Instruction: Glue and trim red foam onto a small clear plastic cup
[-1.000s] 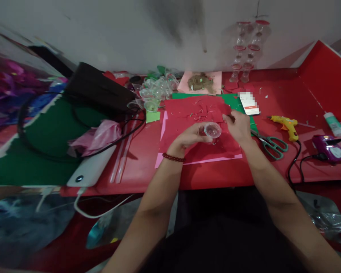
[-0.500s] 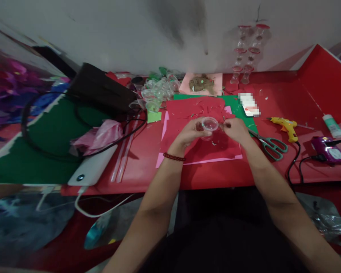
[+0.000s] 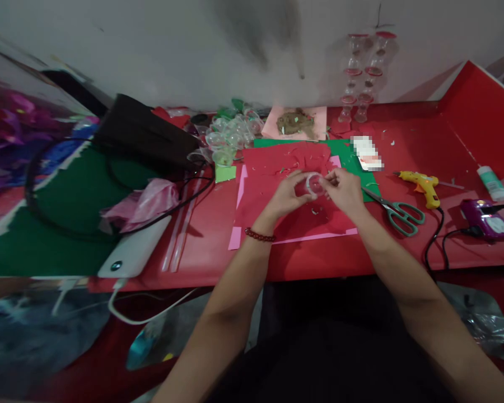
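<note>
Cup [image 3: 315, 184]; clear plastic, round-rimmed, tilted; hands: left [image 3: 286, 196] grasping its side, right [image 3: 346, 190] at rim, grip unclear

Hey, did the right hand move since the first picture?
Yes. Judged against the green-handled scissors, which lie in the same place, the right hand has shifted slightly left, uncovering more of the blades.

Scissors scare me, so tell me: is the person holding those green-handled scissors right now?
No, the scissors lie off to the right, while the left hand holds a clear cup and the right hand is at its rim.
</note>
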Demonstrator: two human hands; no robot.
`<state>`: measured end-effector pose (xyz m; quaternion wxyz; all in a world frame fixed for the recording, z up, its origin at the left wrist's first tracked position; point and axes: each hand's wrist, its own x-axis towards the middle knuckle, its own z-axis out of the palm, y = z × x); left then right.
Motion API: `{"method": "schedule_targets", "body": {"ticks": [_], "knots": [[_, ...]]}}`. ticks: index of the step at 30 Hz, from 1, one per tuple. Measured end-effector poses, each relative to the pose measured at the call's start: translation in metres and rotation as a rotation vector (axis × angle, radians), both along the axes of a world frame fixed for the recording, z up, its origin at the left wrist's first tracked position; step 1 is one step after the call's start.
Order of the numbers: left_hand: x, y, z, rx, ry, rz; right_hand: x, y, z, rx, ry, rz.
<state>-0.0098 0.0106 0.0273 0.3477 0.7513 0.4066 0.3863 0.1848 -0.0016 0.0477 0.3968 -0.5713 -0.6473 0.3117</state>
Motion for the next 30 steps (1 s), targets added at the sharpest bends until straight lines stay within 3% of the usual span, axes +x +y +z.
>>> {"method": "schedule_targets", "body": {"ticks": [3, 5, 11, 14, 23, 30], "knots": [[0.006, -0.002, -0.002, 0.083, -0.003, 0.107, 0.0, 0.0, -0.004, -0.057, 0.086, 0.017], [0.01, -0.003, -0.004, 0.126, 0.001, 0.156, 0.0, 0.0, -0.006, -0.011, 0.05, 0.021], [0.013, -0.005, -0.007, 0.134, -0.051, 0.172, -0.005, -0.002, -0.006, 0.094, -0.362, -0.031], [0.011, -0.004, -0.006, 0.091, -0.094, 0.156, -0.005, -0.002, -0.003, 0.113, -0.468, -0.017], [0.008, -0.006, 0.001, 0.06, -0.118, 0.152, 0.002, 0.0, 0.002, 0.146, -0.289, 0.143], [0.004, -0.003, -0.001, 0.076, -0.051, 0.147, 0.004, -0.006, 0.011, 0.153, -0.687, 0.098]]}}
